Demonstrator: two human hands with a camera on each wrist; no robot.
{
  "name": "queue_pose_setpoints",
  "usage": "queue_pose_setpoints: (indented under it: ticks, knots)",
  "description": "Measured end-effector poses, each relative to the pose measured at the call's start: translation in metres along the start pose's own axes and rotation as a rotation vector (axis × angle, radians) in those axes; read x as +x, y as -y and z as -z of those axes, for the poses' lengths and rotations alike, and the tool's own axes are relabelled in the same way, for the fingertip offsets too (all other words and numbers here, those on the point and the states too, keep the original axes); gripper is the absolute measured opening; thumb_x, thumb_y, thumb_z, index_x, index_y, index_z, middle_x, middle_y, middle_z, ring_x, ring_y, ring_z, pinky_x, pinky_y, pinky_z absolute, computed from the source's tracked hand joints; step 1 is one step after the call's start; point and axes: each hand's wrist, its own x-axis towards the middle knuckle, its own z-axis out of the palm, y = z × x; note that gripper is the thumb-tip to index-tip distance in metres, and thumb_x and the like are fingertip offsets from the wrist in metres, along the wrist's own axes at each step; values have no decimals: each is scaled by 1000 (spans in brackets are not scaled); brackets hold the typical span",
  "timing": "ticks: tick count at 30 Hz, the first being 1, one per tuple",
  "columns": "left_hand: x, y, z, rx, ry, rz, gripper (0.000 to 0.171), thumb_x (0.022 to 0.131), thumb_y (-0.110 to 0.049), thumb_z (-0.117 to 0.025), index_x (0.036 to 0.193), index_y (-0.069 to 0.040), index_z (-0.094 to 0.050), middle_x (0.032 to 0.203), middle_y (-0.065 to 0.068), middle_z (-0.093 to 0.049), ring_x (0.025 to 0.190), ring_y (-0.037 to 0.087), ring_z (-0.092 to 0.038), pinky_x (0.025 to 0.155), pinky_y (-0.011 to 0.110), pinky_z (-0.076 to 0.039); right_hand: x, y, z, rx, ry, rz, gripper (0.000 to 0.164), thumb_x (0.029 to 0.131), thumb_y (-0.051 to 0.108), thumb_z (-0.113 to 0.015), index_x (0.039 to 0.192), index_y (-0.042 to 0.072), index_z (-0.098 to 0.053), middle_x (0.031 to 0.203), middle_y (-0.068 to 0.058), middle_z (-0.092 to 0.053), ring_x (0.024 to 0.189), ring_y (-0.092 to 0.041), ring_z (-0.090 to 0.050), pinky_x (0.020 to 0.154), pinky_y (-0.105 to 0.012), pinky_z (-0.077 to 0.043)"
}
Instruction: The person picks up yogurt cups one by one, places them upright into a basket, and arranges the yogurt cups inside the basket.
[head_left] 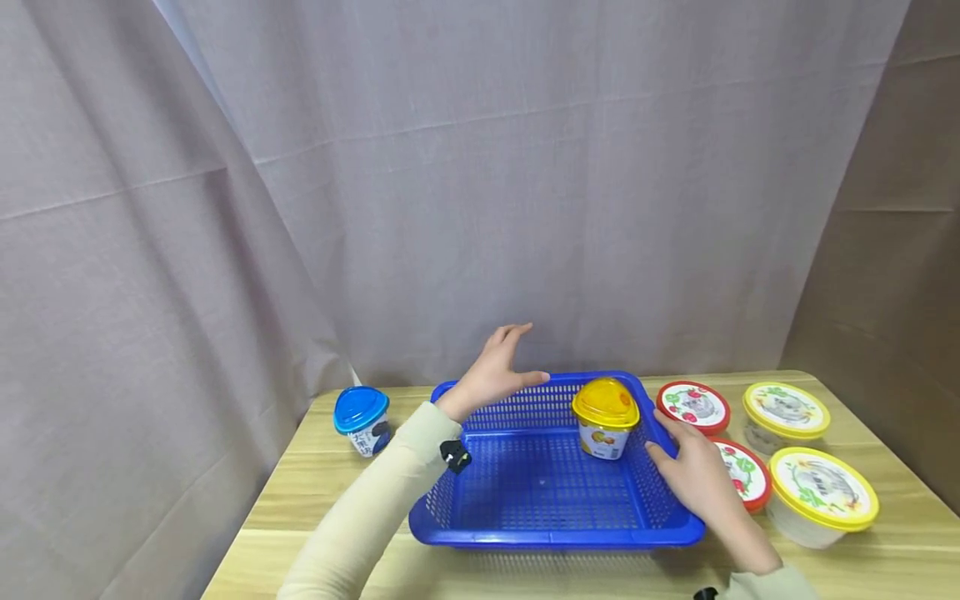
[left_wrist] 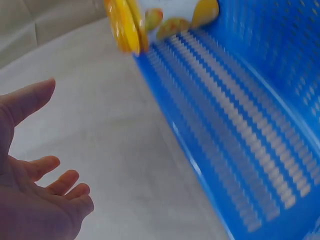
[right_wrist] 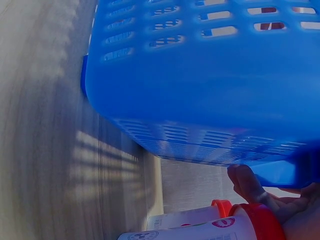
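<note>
A blue plastic basket point(head_left: 551, 539) stands on the table. Inside it, at the back right, sits a tub with a domed yellow lid point(head_left: 606, 404). My right hand point(head_left: 697, 471) grips the basket's right rim, thumb toward the inside; in the right wrist view the fingers point(right_wrist: 246, 181) reach the rim from outside. My left hand point(head_left: 491, 375) hovers over the basket's back left part, thumb and fingers spread. The left wrist view shows nothing in that hand point(left_wrist: 45, 195). A tub with a blue lid point(head_left: 362, 419) stands left of the basket.
Right of the basket are two round tubs with red lids point(head_left: 693, 407) and two with yellow lids point(head_left: 823, 492), one red-lidded tub close by my right hand. A grey curtain point(head_left: 525, 192) hangs behind the wooden table point(head_left: 300, 492).
</note>
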Motion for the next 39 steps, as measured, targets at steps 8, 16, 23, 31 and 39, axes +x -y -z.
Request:
queue_pose_setpoints:
  ticks: [8,16,23,31,39]
  knots:
    - [-12,27,43,-22,-85,95,83,88,-32,-77,153,-1,-36,152,17,-39,143,32,-34,116,46,-32,0,3,0,9,2,4,54,93,11,-67,139,-13,-50,133,-40,-51,121,-57,-49,97,-68,-41]
    - [-29,57,82,24,-129,171,86,88,-34,-77,155,-3,-34,152,19,-38,142,35,-34,116,50,-31,1,4,0,7,1,3,54,93,11,-67,138,-13,-50,132,-41,-51,121,-58,-49,97,-69,-40]
    - [-47,76,112,56,-182,208,85,88,-34,-78,153,0,-35,149,22,-41,140,38,-36,115,53,-31,3,5,-3,14,4,1,55,93,11,-67,139,-13,-50,133,-40,-51,121,-57,-50,97,-68,-41]
    - [-65,87,137,66,-240,242,82,89,-32,-76,152,2,-35,142,21,-46,135,38,-41,113,53,-33,3,4,-6,17,-3,7,54,93,11,-68,139,-12,-51,133,-40,-52,121,-57,-50,97,-68,-42]
    - [-75,89,152,77,-264,273,84,91,-34,-74,154,1,-31,144,20,-44,136,38,-40,114,55,-32,0,4,-2,22,-7,0,54,93,11,-68,138,-13,-51,132,-40,-52,121,-57,-50,97,-68,-41]
